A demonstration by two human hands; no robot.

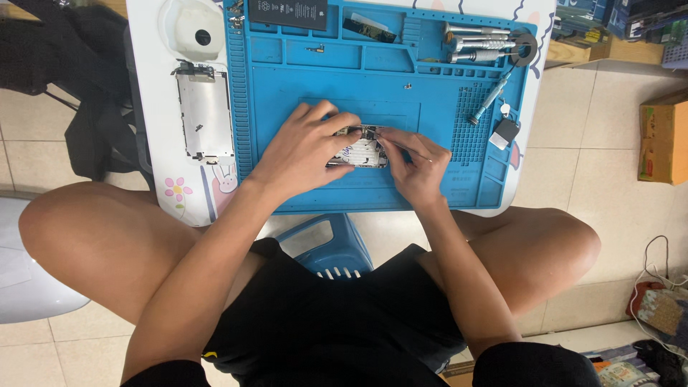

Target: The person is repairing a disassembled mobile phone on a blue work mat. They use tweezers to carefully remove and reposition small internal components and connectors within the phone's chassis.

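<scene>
Both hands meet over an opened phone lying mid-mat on the blue work mat. Left hand presses down on the phone's left end, fingers closed over it. Right hand pinches narrowly at its top right edge; what it pinches cannot be told. Black battery with pale label sits at the mat's far edge. Detached screen panel lies on the desk's left side. Orange carton stands on the floor, right.

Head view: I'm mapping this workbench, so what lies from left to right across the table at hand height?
Metal phone plate → left hand → opened phone → right hand → screwdriver → small black part.
</scene>
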